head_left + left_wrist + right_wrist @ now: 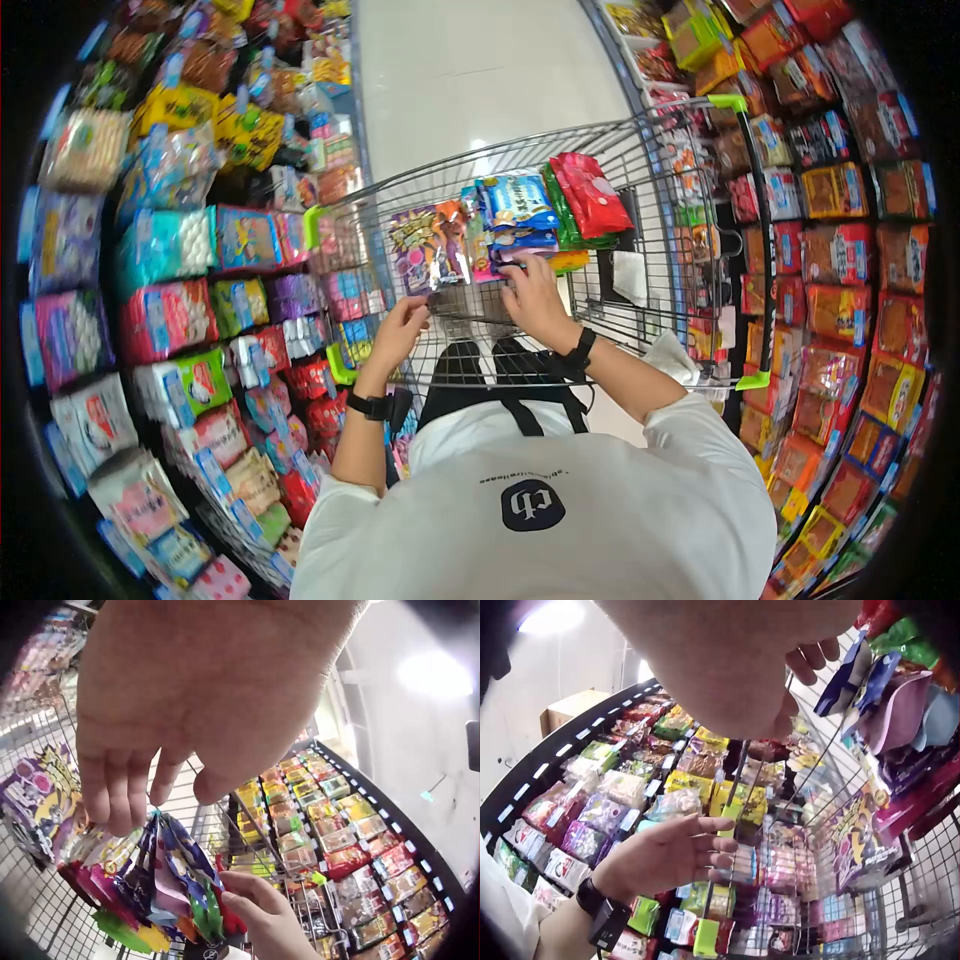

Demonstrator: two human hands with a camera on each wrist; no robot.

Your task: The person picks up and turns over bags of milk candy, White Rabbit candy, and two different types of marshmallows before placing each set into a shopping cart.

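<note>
Arranging stage: your right hand grips the row of snack packets standing in the shopping cart; your left hand, fingers relaxed, touches the purple packet beside them. Next, probably seat that packet upright.

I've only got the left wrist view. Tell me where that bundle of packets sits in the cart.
Observer: The packets stand in a row across the cart, at the end nearest the person.
Operator: Give me both hands.
Observer: The right hand holds the row's lower edge. The left hand reaches with straight fingers just below the purple packet.
Operator: Now list anything else in the basket.
Observer: A white slip sits near the cart's right side.
</note>
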